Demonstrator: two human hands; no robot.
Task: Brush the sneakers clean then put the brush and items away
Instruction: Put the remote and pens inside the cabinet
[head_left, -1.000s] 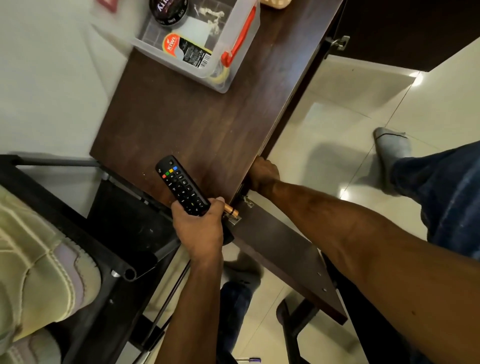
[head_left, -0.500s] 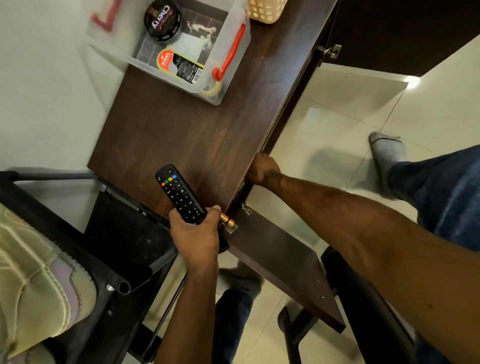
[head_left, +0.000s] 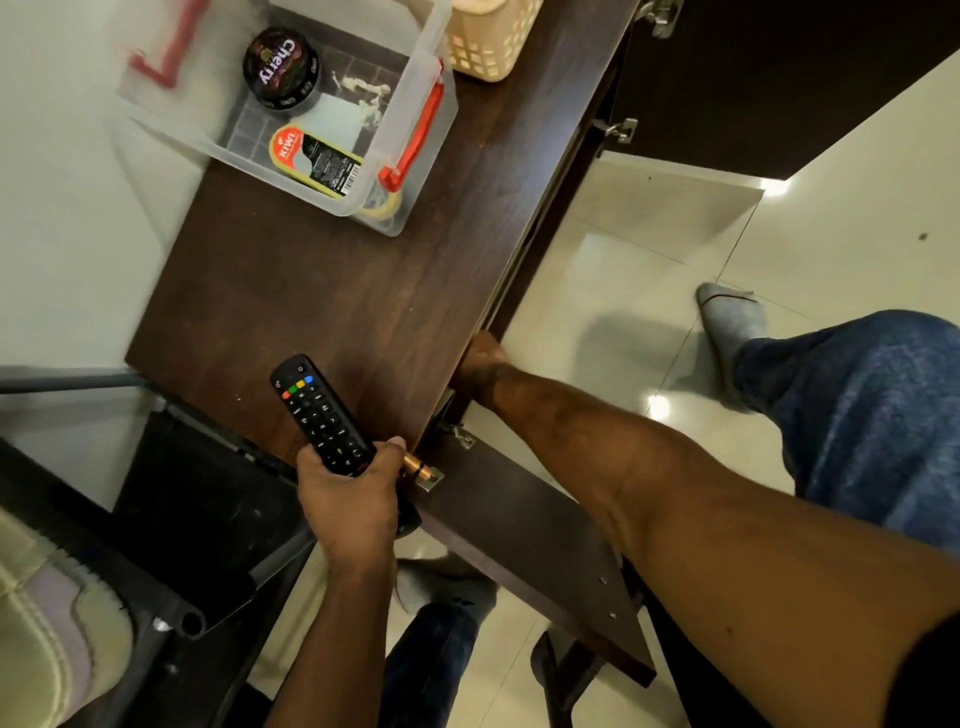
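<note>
While the left hand (head_left: 349, 499) grips a remote (head_left: 321, 415), the right hand (head_left: 480, 364) curls under the cabinet top's edge (head_left: 498, 291).

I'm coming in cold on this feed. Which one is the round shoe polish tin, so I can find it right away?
Start at the dark wooden cabinet top and follow it to the far end, where a clear plastic box with an orange latch sits. The round shoe polish tin lies inside it, towards the far side. It is black, lettered "cherry", unlike the yellow oval Kiwi pack nearer you.

A tub (head_left: 405, 111) sits far back on the cabinet top (head_left: 332, 306) — a tin (head_left: 281, 67) inside, a basket (head_left: 491, 44) beside.
</note>
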